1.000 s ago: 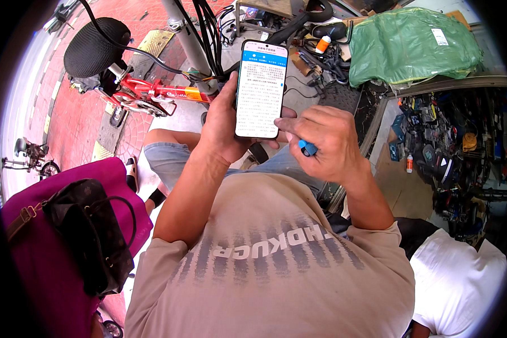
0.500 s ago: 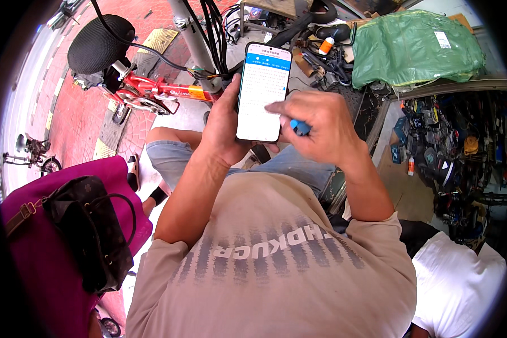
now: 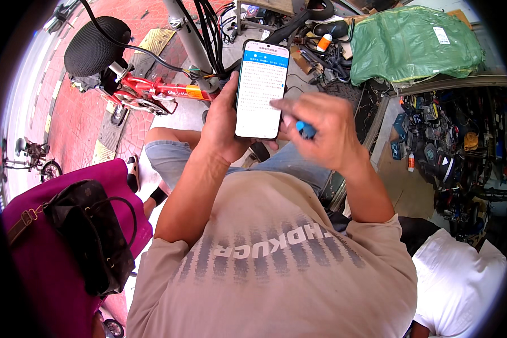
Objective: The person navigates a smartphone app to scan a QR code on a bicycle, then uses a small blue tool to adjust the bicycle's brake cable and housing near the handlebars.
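Observation:
My left hand (image 3: pixel 222 127) is wrapped round the back and side of an upright smartphone (image 3: pixel 258 115), whose light screen has a blue top bar and small text. My right hand (image 3: pixel 324 127) has its index finger at the screen's right part, slightly blurred, while the other fingers curl round a small blue object (image 3: pixel 305 129) that looks like a pen or tool handle. Behind the phone stands a bicycle's grey post with black cables (image 3: pixel 188 42), joined to a red frame (image 3: pixel 169 90) with a black saddle (image 3: pixel 96 45).
A green wrapped package (image 3: pixel 411 45) lies at upper right, beside tools, cables and orange bottles (image 3: pixel 324 42). Cluttered parts (image 3: pixel 434 141) fill the right. A person in purple (image 3: pixel 28 270) with a black bag (image 3: pixel 96 236) is at lower left, another in white (image 3: pixel 462 281) at lower right.
My right index finger has moved up along the screen from where it was a second ago, and the text on the screen has shifted. My left hand still holds the phone in about the same place.

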Available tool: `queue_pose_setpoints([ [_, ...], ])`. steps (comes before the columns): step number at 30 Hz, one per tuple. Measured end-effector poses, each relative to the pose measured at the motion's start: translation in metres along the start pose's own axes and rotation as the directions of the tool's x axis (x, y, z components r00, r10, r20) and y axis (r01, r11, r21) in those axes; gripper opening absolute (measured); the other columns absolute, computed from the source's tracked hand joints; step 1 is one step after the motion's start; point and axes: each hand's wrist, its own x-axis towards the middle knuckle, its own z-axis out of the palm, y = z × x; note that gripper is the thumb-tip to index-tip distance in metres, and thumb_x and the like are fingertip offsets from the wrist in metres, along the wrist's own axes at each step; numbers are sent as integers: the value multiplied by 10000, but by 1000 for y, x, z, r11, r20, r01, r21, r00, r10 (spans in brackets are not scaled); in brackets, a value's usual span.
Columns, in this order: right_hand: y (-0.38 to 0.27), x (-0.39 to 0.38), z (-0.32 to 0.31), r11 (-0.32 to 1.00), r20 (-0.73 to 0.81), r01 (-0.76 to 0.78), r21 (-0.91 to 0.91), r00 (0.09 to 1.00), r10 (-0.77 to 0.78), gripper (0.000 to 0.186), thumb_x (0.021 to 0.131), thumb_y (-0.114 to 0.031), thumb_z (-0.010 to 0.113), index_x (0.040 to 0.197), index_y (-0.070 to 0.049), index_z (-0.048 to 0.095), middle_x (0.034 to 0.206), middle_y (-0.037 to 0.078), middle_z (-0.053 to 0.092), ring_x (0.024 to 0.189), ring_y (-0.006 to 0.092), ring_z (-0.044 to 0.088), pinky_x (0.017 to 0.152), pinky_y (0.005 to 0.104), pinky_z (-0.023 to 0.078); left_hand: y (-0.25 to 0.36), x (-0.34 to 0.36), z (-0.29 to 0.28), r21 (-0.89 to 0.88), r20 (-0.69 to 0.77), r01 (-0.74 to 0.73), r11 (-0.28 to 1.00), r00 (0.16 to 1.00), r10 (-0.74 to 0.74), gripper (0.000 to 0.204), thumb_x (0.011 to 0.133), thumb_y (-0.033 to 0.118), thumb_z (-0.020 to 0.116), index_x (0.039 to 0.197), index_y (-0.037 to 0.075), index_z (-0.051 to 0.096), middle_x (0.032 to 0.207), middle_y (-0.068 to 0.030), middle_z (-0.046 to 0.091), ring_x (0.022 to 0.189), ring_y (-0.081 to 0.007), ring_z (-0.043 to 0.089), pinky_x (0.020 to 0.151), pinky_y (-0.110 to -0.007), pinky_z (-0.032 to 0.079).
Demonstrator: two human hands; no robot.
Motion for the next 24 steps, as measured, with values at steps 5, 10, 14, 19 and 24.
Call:
queue_pose_setpoints([
  [5,-5,-19,7,995,51,102,21,993,-103,318,782,-34,785,1096,-46,838,815,83,725,718,291,722,631,410,556,0,1,3,57,-26,-14,998,1000,15,793,1168,683,219,1488,82,627,1185,-275,804,918,-390,822,636,-486,672],
  [10,-7,-24,7,997,62,71,-15,996,-70,240,813,-103,829,1050,-66,825,866,83,747,738,288,721,651,425,570,1,-1,3,96,19,32,995,999,-33,802,1166,687,210,1489,84,628,1192,-297,799,924,-388,821,641,-484,670],
  [14,-9,-21,2,997,-7,68,48,998,-68,262,793,-28,791,1051,-48,829,799,88,717,682,296,699,616,411,539,0,0,2,50,20,25,998,999,-26,780,1168,681,246,1491,85,631,1206,-250,805,942,-371,821,630,-499,674],
  [19,2,-14,5,999,5,42,19,999,-42,218,853,-38,782,1065,-55,825,805,104,718,682,307,698,618,419,539,-3,0,-4,-6,13,-7,1000,1000,8,723,1170,657,326,1503,94,634,1228,-147,805,953,-345,821,606,-537,682],
  [24,2,3,3,998,37,21,-53,999,-19,290,883,-57,773,1169,-62,824,861,135,749,728,334,728,653,427,571,-2,-4,-2,-4,38,2,1000,999,-2,726,1167,661,333,1508,94,632,1222,-149,809,963,-351,828,621,-526,687],
])
